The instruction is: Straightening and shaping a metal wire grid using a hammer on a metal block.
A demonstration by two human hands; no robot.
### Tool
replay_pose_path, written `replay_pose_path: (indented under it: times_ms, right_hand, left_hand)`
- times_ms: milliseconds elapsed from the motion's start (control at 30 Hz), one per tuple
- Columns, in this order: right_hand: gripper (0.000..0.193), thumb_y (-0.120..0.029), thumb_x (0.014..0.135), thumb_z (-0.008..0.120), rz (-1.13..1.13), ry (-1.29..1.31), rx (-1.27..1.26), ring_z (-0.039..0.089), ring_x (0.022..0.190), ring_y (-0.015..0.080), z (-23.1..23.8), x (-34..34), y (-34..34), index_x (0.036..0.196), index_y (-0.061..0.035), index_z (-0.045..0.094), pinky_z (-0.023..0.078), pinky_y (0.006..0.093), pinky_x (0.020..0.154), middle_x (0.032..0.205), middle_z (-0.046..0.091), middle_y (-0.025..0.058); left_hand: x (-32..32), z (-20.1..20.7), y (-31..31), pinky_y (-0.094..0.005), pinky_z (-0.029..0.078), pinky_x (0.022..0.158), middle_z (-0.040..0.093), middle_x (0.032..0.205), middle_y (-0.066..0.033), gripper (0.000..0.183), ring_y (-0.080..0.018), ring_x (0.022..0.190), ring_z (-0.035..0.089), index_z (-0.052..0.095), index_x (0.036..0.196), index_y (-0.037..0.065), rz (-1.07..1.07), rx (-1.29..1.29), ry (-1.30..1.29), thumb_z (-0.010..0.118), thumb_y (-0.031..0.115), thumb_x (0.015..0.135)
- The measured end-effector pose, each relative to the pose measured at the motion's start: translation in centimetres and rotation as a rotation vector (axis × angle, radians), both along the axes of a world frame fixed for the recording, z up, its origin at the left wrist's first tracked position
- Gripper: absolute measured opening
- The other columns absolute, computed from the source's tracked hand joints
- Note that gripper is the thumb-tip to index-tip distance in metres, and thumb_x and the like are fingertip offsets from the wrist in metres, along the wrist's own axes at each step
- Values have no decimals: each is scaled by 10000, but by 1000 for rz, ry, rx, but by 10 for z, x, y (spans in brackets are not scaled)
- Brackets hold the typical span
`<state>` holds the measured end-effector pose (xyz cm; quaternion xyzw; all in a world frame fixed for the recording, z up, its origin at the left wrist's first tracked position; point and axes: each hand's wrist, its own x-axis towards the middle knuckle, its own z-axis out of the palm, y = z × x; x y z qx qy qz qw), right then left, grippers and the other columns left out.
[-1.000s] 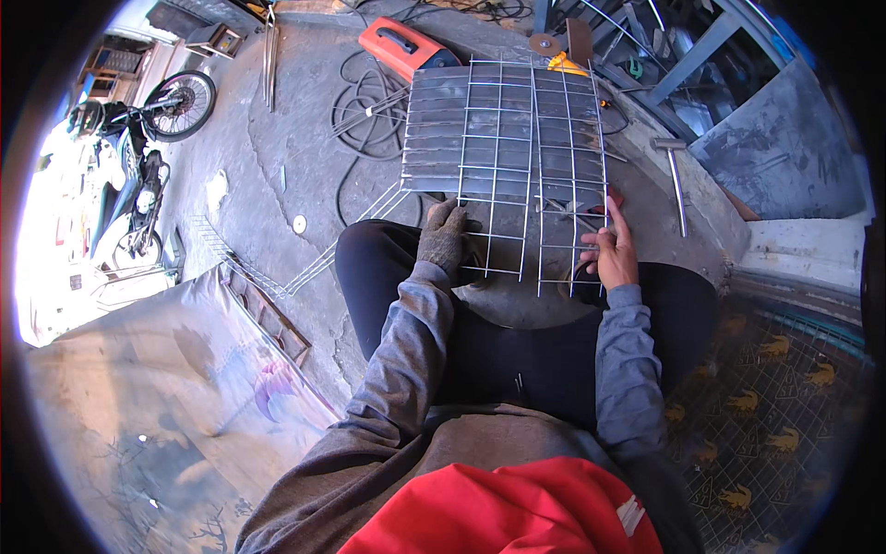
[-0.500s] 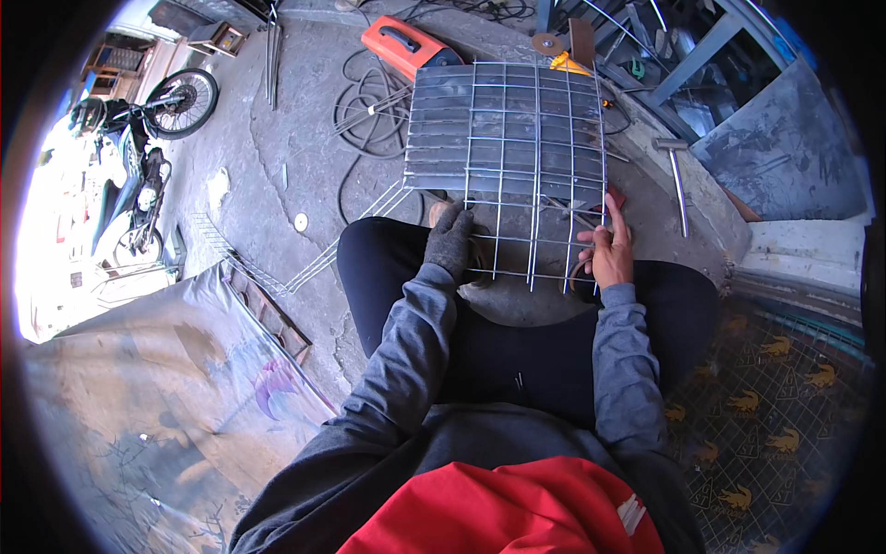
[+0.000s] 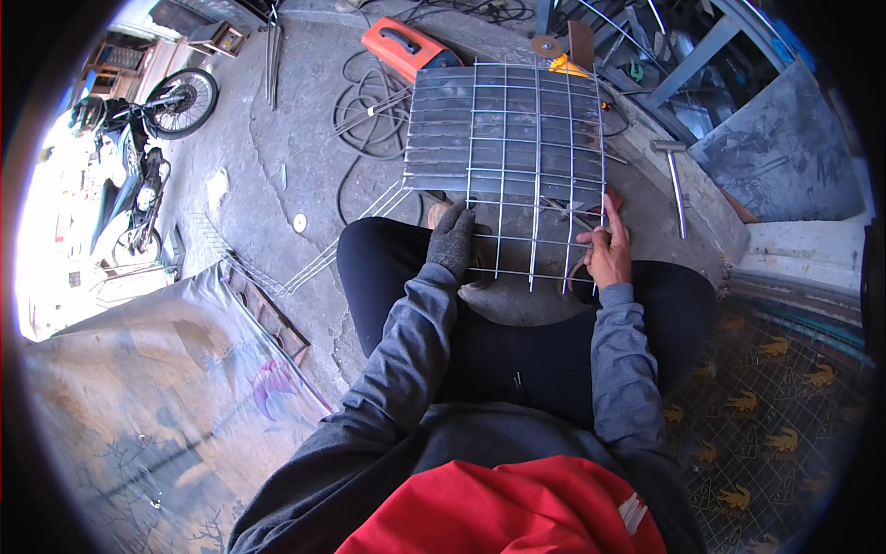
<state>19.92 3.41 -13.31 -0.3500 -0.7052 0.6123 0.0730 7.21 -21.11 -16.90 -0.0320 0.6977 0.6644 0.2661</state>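
A wire mesh panel (image 3: pixel 538 138) of thin, shiny rods welded in a grid lies in front of me. Its far part rests over a dark slatted metal plate (image 3: pixel 438 138), and its near rod ends reach over the gap between my knees. My left hand (image 3: pixel 451 245), in a dark grey glove, is closed at the panel's near left edge. At the near right edge my bare right hand (image 3: pixel 609 256) grips the outer rod, the index finger stretched along it and the thumb bent in. Some of the left fingers are hidden.
An orange machine with a black handle (image 3: pixel 399 44) and coiled cable (image 3: pixel 355 115) are beyond the plate. A hammer (image 3: pixel 676 189) lies to the right, near a leaning metal sheet (image 3: pixel 784 152). More wire mesh (image 3: pixel 245 263) is on the left, with a motorcycle (image 3: pixel 138 157) farther off.
The panel's near left edge has shifted very slightly right along with my left hand. My right hand has moved a hair to the left, keeping its grip.
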Motion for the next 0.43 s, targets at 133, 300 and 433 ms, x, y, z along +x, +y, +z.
replay_pose_path:
  times_ms: [133, 300, 433]
  right_hand:
    - [532, -89, 1035, 362, 0, 16, 4, 505, 494, 58, 0, 0, 0, 1533, -275, 346, 470, 240, 494, 813, 690, 68]
    - [534, -86, 1035, 363, -1, 6, -12, 506, 489, 61, 0, -1, 0, 1534, -275, 340, 464, 242, 485, 810, 691, 72]
    - [532, -91, 1038, 366, -3, -2, -26, 506, 489, 62, 4, -1, 0, 1536, -275, 335, 466, 241, 488, 811, 693, 74]
  left_hand:
    - [-5, -16, -3, -227, 470, 583, 628, 906, -17, 302, -83, 696, 571, 592, 1281, 92, -41, -61, 138, 501, 205, 1016]
    - [-2, -20, -6, -231, 416, 458, 630, 831, -15, 305, -81, 528, 526, 580, 1294, 110, -15, -53, 59, 500, 227, 1023]
    - [-2, -15, -5, -232, 409, 435, 635, 821, -22, 315, -85, 499, 521, 567, 1312, 122, -16, -31, 42, 502, 233, 1025]
